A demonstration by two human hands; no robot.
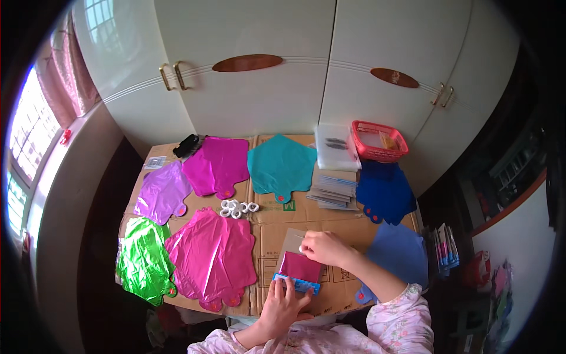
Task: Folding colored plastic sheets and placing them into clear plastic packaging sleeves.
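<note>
- Left hand [282,307], nearest the body: fingers spread, their tips resting on the blue strip [299,284] at the packet's near edge. Light, even pressure here would probably keep the packet from sliding.
- Flat packet [301,266], at the near side of the cardboard sheet [271,236], between the two hands: a folded magenta panel lies over a grey backing, set slightly askew.
- Right hand [324,248], at the packet's far end: thumb and fingers drawn together, apparently pinching a small white piece [301,249]; the fingers partly hide the contact. A low, gentle pinch should serve best, sparing the shiny panel from creases.
- Flanking the work: pink foil sheet [212,253] and green foil sheet [144,259] to the left, the pink overlapping the green's edge; periwinkle foil sheet [401,253] to the right, partly behind the right forearm.
- Middle zone: a cluster of white rings [236,207], well apart from the hands, and a stack of grey cards [333,193].
- Far zone, left to right: lilac foil sheet [162,192], magenta foil sheet [218,165], teal foil sheet [282,165], clear plastic sleeves [333,156], red basket [377,157].
- Background: white cabinet [247,100].
</note>
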